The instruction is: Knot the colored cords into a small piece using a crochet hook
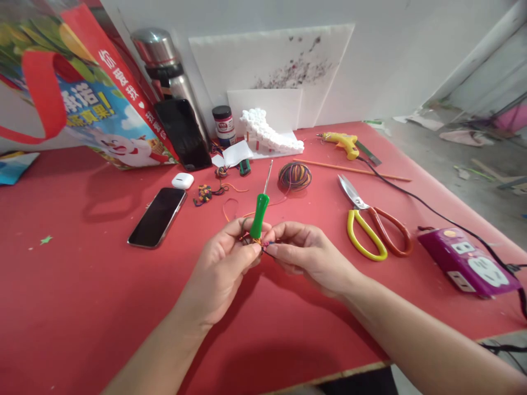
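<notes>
My left hand (224, 255) is closed, its thumb and fingers pinching a small piece of multicoloured yarn work (267, 244). Opposite it, my right hand (302, 247) pinches the other side of this piece, and the fingertips of both hands nearly meet. A green-handled crochet hook (260, 211) stands out between the hands, metal shaft pointing away from me; its lower end is hidden by the fingers. Thin yarn trails from the left fingers toward a ball of multicoloured yarn (295, 176) beyond the hands.
Scissors (364, 219) and a purple power strip box (469, 262) lie to the right, with a yellow glue gun (343, 144) behind. On the left are a phone (157, 218), a white earphone case (183, 180) and a gift bag (111, 104). A white model (272, 131) stands at the back.
</notes>
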### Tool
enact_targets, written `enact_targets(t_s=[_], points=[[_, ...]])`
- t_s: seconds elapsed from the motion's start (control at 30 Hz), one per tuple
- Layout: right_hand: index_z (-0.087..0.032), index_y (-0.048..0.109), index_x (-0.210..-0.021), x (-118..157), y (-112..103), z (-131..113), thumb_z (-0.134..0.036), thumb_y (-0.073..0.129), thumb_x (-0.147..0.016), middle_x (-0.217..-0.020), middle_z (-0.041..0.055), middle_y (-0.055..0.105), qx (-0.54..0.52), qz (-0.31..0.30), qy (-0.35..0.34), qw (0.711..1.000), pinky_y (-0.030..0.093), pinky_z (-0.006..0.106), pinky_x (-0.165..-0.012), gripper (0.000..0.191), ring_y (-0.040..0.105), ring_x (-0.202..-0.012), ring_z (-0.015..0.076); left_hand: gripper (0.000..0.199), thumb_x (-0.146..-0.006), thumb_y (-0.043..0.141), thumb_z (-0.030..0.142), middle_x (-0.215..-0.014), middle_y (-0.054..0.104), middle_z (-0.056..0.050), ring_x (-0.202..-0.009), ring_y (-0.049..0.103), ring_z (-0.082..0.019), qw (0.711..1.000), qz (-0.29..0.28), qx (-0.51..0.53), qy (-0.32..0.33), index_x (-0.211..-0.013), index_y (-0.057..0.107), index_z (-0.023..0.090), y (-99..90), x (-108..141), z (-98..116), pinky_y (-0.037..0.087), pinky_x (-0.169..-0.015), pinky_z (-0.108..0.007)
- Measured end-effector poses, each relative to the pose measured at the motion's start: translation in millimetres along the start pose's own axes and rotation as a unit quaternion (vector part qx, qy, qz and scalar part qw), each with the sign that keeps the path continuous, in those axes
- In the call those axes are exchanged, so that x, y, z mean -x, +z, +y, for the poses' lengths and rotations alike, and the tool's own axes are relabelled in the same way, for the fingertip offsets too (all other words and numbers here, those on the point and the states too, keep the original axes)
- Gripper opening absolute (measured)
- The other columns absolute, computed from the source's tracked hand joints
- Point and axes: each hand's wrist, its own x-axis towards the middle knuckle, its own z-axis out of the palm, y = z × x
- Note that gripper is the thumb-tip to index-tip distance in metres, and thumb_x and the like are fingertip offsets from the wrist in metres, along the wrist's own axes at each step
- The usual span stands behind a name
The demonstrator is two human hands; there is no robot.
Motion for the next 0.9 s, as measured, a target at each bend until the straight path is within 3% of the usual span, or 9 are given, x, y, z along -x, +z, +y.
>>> enact_targets(t_s=[0.9], points=[[-0.015,0.072,-0.086,2.1,2.0,-3.5,-0.035,0.091,-0.076,-0.061,-0.0053,0.054,0.012,0.001,0.001,1.000,0.022,0.021,-0.045,0.029,0.036,-0.047,0.0036,0.010,-0.086,0.078,0.019,-0.094,0.067,-0.002,-0.090,0.059,-0.014,1.000,-0.002,-0.017,0.012,-0.096,0.080,0.022,-1.5,0.1,-0.1,0.049,-0.084,-0.023]])
